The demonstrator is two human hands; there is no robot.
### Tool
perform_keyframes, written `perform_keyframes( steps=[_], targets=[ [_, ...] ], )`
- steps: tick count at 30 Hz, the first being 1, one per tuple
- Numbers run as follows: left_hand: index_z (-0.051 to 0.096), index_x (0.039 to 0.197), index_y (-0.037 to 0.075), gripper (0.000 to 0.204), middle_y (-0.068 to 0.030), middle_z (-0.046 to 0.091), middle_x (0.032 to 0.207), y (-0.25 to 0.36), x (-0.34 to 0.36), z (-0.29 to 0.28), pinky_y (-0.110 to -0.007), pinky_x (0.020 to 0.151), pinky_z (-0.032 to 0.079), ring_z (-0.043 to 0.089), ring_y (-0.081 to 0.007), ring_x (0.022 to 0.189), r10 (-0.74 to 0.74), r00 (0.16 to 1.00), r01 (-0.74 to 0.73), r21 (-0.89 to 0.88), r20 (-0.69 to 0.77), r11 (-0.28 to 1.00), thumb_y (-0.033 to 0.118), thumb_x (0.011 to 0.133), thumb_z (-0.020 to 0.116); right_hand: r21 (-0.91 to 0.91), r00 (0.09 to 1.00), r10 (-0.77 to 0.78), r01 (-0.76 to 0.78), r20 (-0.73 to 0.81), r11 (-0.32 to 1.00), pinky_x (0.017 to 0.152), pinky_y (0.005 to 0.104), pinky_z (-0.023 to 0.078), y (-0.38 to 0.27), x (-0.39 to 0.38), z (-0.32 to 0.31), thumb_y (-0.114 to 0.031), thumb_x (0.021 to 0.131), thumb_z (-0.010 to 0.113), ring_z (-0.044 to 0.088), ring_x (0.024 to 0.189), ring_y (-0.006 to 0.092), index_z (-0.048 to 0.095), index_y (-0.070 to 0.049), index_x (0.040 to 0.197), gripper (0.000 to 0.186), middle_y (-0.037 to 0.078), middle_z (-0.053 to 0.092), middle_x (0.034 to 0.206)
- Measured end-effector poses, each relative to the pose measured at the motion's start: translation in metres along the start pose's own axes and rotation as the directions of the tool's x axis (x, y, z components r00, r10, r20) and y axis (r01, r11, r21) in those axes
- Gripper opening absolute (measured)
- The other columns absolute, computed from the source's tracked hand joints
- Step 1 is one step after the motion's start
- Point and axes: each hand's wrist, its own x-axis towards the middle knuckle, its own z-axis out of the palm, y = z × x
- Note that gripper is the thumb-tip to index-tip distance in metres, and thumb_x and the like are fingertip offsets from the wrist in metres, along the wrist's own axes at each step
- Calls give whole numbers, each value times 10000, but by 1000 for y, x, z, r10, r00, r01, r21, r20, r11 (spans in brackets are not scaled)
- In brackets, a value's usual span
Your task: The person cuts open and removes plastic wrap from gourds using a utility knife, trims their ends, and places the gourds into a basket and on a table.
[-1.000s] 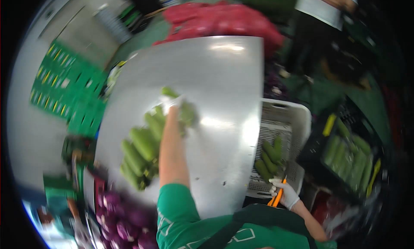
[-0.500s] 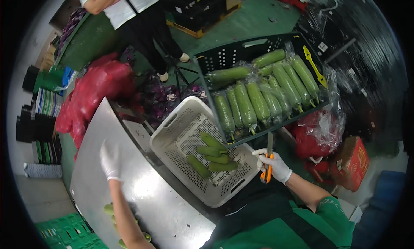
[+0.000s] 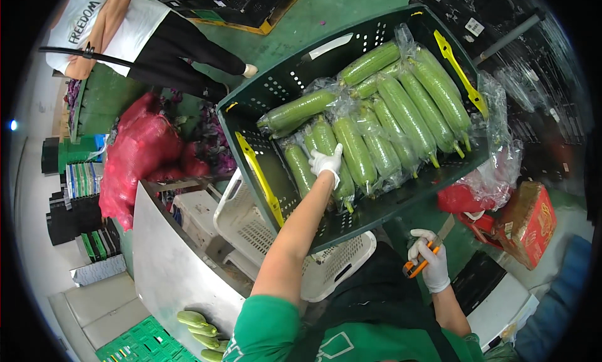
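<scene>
My left hand (image 3: 327,163), in a white glove, reaches into a dark green crate (image 3: 342,35) and rests with curved fingers gripping a plastic-bagged green gourd (image 3: 344,188). Several similar bagged gourds (image 3: 407,120) lie beside it. My right hand (image 3: 429,260), also gloved, is closed round an orange-handled knife (image 3: 417,268), its blade pointing up to the right, below the crate. A white perforated basket (image 3: 238,221) is partly hidden beneath the crate. Loose green gourds (image 3: 194,321) lie on the steel table (image 3: 166,255) at lower left.
A person (image 3: 160,36) in white top and black trousers stands at upper left. Red mesh sacks (image 3: 138,149) lie beyond the table. A red box (image 3: 527,224), plastic wrap (image 3: 501,155) and black wrapped stacks (image 3: 539,86) are at right. Green crates (image 3: 138,343) sit at lower left.
My left hand has moved from above the steel table into the crate and onto a bagged gourd. The view has swung toward the crate, which now hides much of the white basket.
</scene>
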Motion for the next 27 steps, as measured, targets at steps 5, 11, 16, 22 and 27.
perform_keyframes(
  steps=[5, 11, 16, 22, 27],
  targets=[
    [399, 1348, -2, 970, -225, 386, 1423, -12, 31, -4, -426, 1040, 392, 429, -365, 1284, -170, 964, 190, -81, 206, 978, 505, 634, 816, 66, 998, 65, -64, -4, 996, 585, 233, 413, 8, 21, 2, -83, 930, 486, 518, 632, 113, 562, 17, 1129, 235, 29, 530, 705],
    [328, 1333, -48, 827, -226, 579, 1165, 13, -21, -27, -395, 848, 514, 604, -306, 1009, 21, 972, 102, -506, 232, 857, 256, 716, 786, 45, 999, 47, -48, 19, 998, 588, 233, 407, 5, 26, 18, -81, 936, 482, 503, 623, 103, 557, 22, 1124, 227, 30, 524, 699],
    [551, 1161, 45, 457, -148, 631, 1025, 41, -57, -114, -447, 803, 537, 629, -288, 879, 216, 669, 572, -678, 711, 462, 384, 860, 607, 50, 995, -61, 57, 76, 997, 589, 225, 401, -8, 30, 28, -54, 935, 480, 454, 587, 76, 549, 30, 1127, 221, 16, 501, 688],
    [552, 1152, 29, 494, -159, 622, 1010, 27, -151, -229, -410, 823, 531, 621, -275, 901, 486, 710, 461, -858, 509, 225, 452, 896, 557, -50, 928, -164, 191, 334, 980, 630, 212, 424, -35, 25, 81, -6, 890, 554, 530, 668, 64, 562, 27, 1156, 269, 14, 573, 761],
    [548, 1149, 21, 645, -160, 609, 1013, -54, -208, -289, -422, 787, 531, 596, -272, 877, 611, 765, 371, -915, 203, -161, 598, 862, 557, 9, 665, -79, 107, 743, 994, 747, 187, 440, -34, -19, 143, 69, 779, 683, 526, 814, 34, 391, 11, 1361, 654, 20, 487, 1113]
  ],
)
